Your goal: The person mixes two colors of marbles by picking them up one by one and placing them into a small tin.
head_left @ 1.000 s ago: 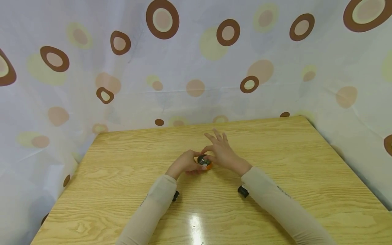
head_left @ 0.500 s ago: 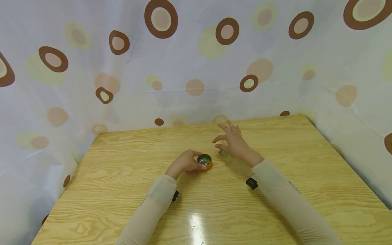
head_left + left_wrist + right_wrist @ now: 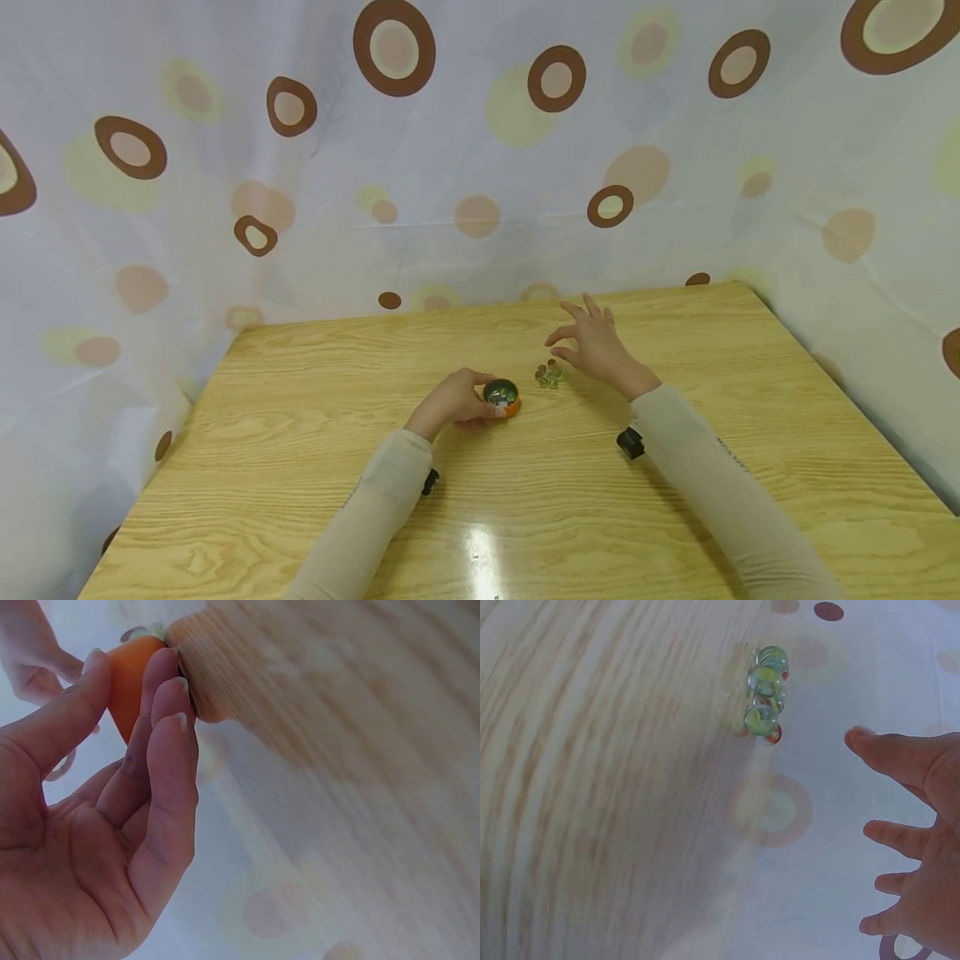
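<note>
With thumb and fingers around its sides, my left hand (image 3: 457, 397) grips a small orange bowl (image 3: 513, 410) with a dark inside; something shiny and greenish shows in it. The orange outer wall (image 3: 131, 679) appears between thumb and fingertips in the left wrist view, close to the tabletop. Right of the bowl lies a small cluster of clear glass marbles (image 3: 550, 375), with green, yellow and red swirls visible in the right wrist view on these marbles (image 3: 765, 681). Just beyond them my right hand (image 3: 596, 343) hovers with fingers spread and thumb apart, holding nothing.
The wooden table (image 3: 315, 467) has a light grain and a bright glare near its front. A white curtain (image 3: 450, 150) with brown and yellow dots surrounds the back and sides. A black wrist camera (image 3: 632, 442) hangs below the right sleeve.
My right hand has moved from over the bowl to the right, past the marbles, uncovering the bowl's inside and the marble cluster. My left hand stays around the bowl.
</note>
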`<move>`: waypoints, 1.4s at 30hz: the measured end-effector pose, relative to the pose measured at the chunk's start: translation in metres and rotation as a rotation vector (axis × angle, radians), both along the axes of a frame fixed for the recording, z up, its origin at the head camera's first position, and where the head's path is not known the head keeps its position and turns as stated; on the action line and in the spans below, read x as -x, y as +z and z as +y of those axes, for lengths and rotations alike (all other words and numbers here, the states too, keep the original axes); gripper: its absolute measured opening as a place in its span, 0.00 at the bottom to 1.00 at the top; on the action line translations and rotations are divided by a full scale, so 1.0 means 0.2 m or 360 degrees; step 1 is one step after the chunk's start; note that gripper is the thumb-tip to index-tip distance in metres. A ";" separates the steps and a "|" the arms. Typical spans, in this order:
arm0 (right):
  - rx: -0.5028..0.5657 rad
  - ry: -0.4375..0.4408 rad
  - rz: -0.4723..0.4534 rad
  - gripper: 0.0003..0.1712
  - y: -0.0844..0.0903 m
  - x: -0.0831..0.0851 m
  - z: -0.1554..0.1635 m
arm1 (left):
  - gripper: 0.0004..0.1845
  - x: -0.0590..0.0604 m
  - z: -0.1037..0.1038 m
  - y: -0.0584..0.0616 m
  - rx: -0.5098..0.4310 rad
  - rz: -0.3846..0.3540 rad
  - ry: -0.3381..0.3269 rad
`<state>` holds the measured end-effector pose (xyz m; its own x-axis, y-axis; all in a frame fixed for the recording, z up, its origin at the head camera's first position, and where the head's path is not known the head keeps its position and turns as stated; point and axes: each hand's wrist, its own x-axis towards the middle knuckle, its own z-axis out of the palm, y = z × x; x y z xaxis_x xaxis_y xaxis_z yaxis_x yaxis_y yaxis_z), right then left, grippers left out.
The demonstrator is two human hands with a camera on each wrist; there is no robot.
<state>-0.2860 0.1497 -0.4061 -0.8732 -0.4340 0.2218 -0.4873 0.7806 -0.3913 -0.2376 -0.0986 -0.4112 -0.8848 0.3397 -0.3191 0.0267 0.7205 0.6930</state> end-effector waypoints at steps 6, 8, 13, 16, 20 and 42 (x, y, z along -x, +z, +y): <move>-0.0038 -0.0011 -0.0078 0.09 -0.03 0.02 -0.01 | 0.35 0.00 0.00 0.00 0.0004 0.0015 -0.0015; -0.0076 -0.0010 -0.0079 0.08 -0.04 0.03 -0.01 | 0.35 0.00 -0.01 0.00 0.0005 0.0019 -0.0019; -0.0173 -0.0021 -0.0049 0.07 -0.05 0.04 -0.03 | 0.35 0.00 -0.01 0.01 0.0008 0.0018 -0.0017; -0.0193 -0.0032 -0.0060 0.07 -0.05 0.04 -0.04 | 0.35 0.00 -0.01 0.00 0.0008 0.0019 -0.0019; -0.0196 -0.0045 -0.0081 0.06 -0.06 0.03 -0.05 | 0.35 -0.01 -0.01 0.00 0.0007 0.0019 -0.0023; -0.0301 -0.0048 -0.0095 0.04 -0.08 0.04 -0.06 | 0.35 0.00 -0.02 -0.01 -0.0036 -0.0007 -0.0022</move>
